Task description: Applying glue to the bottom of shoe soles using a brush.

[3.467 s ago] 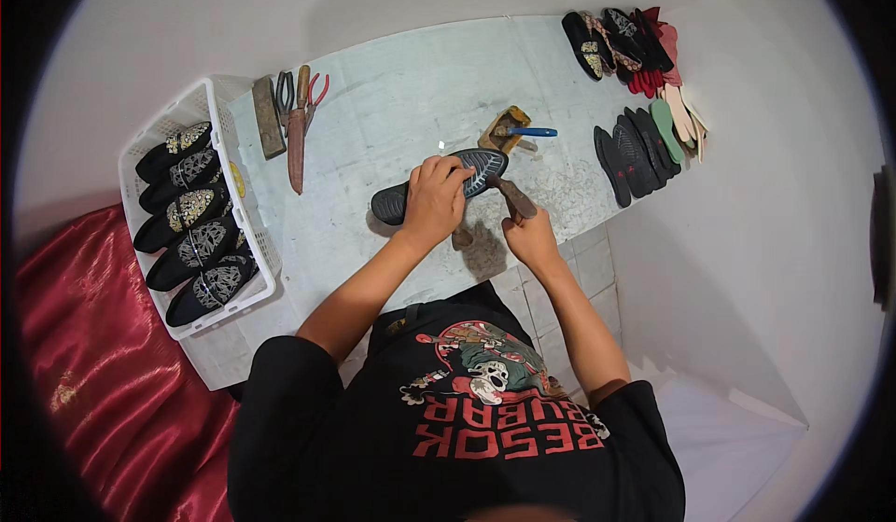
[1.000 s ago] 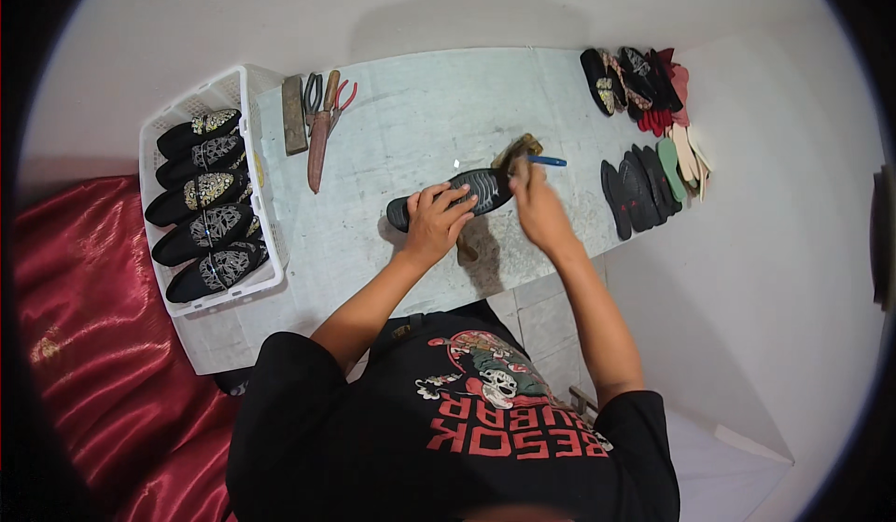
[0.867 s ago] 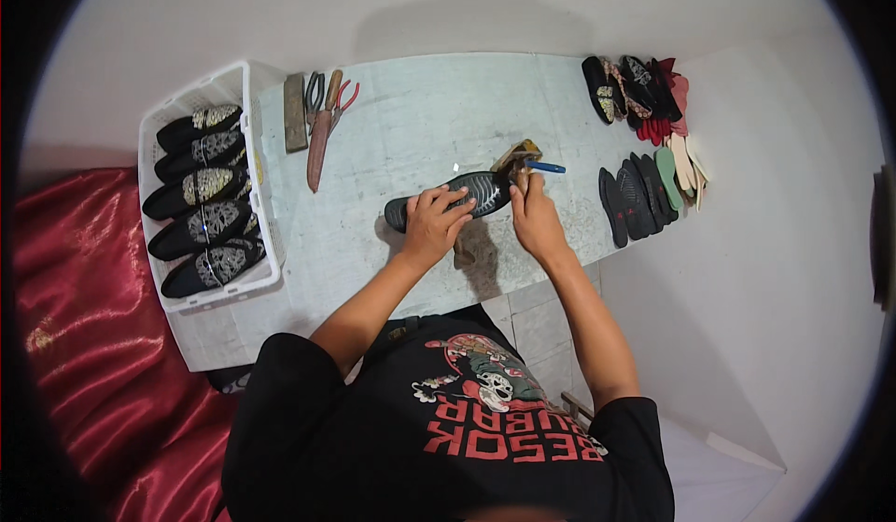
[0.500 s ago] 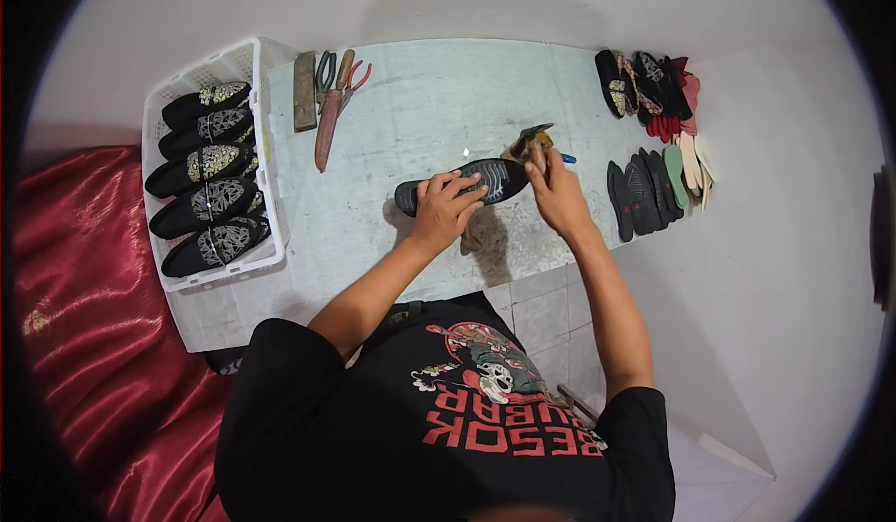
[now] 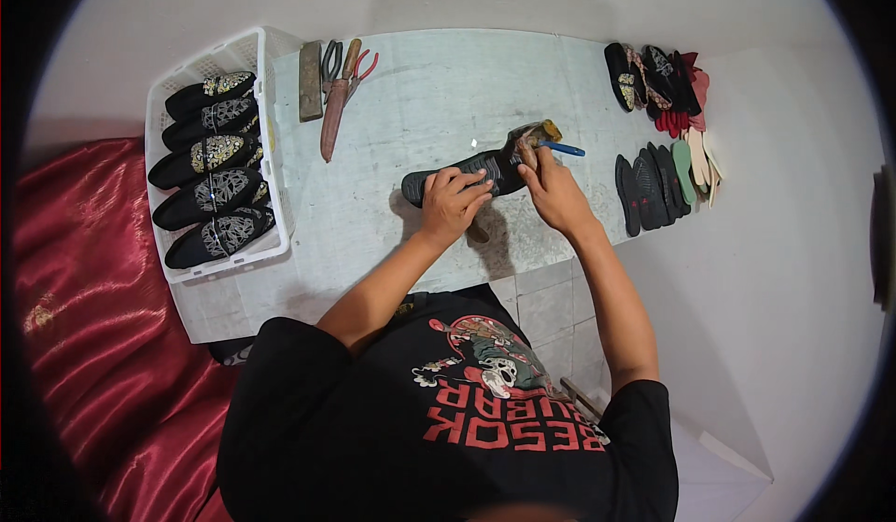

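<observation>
Head view: left hand (image 5: 452, 201) and right hand (image 5: 551, 189) on black shoe (image 5: 464, 172).

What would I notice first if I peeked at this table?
Probably the two hands in the middle: the left hand presses down on a black shoe while the right hand works at its toe end. Next, the white basket of patterned black shoes on the left, and the colourful soles fanned out on the right.

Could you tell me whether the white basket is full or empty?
Full: five black shoes fill the white basket.
</observation>
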Motion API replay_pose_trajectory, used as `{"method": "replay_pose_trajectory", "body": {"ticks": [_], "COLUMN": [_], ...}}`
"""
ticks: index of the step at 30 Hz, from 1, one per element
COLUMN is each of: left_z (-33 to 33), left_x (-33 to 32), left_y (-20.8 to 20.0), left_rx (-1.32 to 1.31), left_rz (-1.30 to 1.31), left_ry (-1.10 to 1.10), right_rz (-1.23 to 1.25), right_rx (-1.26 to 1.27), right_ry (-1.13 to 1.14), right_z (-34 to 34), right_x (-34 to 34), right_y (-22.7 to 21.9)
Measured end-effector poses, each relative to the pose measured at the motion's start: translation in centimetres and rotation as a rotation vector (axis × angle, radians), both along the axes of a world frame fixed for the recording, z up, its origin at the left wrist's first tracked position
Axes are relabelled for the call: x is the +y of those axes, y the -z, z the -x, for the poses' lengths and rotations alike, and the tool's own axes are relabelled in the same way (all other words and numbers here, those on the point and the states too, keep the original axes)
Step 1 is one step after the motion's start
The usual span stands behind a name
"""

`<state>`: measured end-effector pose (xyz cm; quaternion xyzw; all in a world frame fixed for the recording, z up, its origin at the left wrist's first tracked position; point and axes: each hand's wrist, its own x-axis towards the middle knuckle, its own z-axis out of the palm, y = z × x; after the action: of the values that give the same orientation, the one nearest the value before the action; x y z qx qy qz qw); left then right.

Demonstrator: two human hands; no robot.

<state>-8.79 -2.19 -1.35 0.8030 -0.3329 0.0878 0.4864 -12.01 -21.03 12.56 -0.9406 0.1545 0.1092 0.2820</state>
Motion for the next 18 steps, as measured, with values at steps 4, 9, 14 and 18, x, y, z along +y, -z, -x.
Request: {"method": "replay_pose_trajectory", "body": {"ticks": [4,9,14,18], "left_z": [0.2,-0.1,0.2,0.3], "left_x": [0.2,-0.1,-0.1,0.4], "left_y": [-0.1,0.1,0.4,0.4], "left_rx": [0.007,-0.026,-0.001,-0.036], "left_rz": [0.002,0.009,0.012,-0.033], "left_ry": [-0.014,-0.020,0.006,-0.010], "right_rz": [-0.054,0.064,0.096,0.075], "right_rx": [-0.164,-0.061,-0.022,-0.114], "right_ry": [0.018,0.029,0.012,0.005], "right_z": [0.5,1.1,0.6,0.1], "right_x": [1.5,2.0,2.0,3.3], "right_y": [-0.7,2.1,1.5,0.1]}}
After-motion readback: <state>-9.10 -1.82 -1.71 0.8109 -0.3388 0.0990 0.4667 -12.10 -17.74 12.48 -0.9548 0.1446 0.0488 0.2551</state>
